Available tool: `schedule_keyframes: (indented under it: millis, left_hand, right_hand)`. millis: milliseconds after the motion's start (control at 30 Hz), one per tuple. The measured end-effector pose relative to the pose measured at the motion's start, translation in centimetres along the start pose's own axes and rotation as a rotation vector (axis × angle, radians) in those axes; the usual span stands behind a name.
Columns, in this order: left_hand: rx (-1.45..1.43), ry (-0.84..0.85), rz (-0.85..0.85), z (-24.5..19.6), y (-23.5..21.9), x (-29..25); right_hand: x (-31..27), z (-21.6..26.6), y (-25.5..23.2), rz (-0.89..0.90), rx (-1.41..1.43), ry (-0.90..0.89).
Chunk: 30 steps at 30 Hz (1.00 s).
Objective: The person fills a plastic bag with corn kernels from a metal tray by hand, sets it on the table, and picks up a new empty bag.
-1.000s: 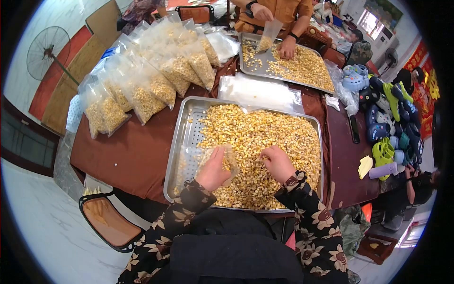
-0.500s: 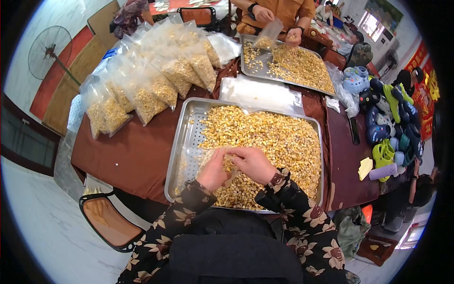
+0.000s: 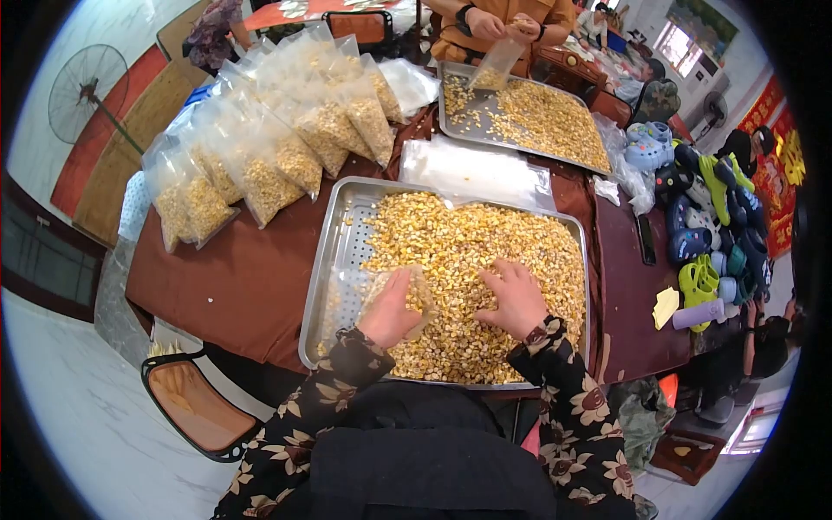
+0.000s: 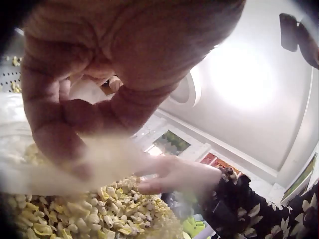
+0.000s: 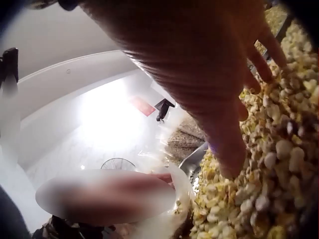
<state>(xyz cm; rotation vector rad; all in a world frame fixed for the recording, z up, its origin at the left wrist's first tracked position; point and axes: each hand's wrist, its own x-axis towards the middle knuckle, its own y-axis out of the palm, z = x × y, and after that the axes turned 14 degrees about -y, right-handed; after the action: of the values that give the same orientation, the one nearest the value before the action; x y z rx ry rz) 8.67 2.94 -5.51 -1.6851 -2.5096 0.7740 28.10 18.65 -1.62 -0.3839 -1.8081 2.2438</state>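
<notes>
A metal tray (image 3: 319, 260) lies in front of me, heaped with yellow corn kernels (image 3: 472, 238). At the tray's left side my left hand (image 3: 386, 314) grips a clear plastic bag (image 3: 423, 295) by its mouth; kernels show inside it. In the left wrist view the fingers curl round the blurred edge of the bag (image 4: 112, 159). My right hand (image 3: 520, 301) reaches over the middle of the heap with fingers spread. Its fingertips touch the kernels (image 5: 279, 149) in the right wrist view, and nothing is gripped.
Filled bags (image 3: 269, 165) crowd the table's back left. Flat plastic bags (image 3: 477, 169) lie behind my tray. Across the table a person (image 3: 498, 39) holds a bag over a second tray (image 3: 555, 159). Shoes (image 3: 698, 234), a phone (image 3: 646, 240) and a lilac bottle (image 3: 698, 314) are at right.
My right hand went left to the bag at my left hand, then back right onto the kernels, its fingers now spread. My left hand stayed put. The person opposite raised a hand to their bag.
</notes>
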Motion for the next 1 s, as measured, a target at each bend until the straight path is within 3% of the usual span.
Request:
schedule_keyframes:
  millis: [133, 300, 367, 467, 500, 533, 600, 733, 1000]
  left_hand:
    - [0.084, -0.043, 0.030, 0.3, 0.0, 0.2]
    - [0.099, -0.069, 0.048, 0.2, 0.1, 0.0]
    - [0.144, 0.003, -0.014, 1.0, 0.4, 0.1]
    - [0.043, -0.015, -0.034, 1.1, 0.7, -0.1]
    - [0.043, -0.014, -0.037, 0.8, 0.6, -0.1]
    - [0.027, -0.037, -0.012, 0.5, 0.5, -0.2]
    - [0.011, -0.060, 0.014, 0.1, 0.3, -0.2]
    - [0.016, -0.052, 0.011, 1.0, 0.7, 0.1]
    - [-0.016, -0.138, 0.104, 1.1, 0.0, 0.4]
  right_hand:
    - [-0.8, 1.8, 0.2, -0.012, -0.031, 0.007]
    - [-0.3, 0.3, 2.6, -0.202, 0.262, 0.045]
    - [0.2, -1.1, 3.6, -0.287, 0.375, 0.039]
    - [1.3, -0.8, 2.3, -0.234, 0.478, 0.067]
    - [1.7, -0.5, 2.1, -0.301, 0.518, 0.020]
    - [2.1, 0.0, 1.8, -0.301, 0.517, 0.017]
    - [3.1, 1.5, 0.7, -0.176, 0.820, 0.101]
    - [5.0, 4.3, 0.4, -0.205, 0.791, -0.109]
    - [6.3, 5.6, -0.5, -0.070, 0.941, 0.000]
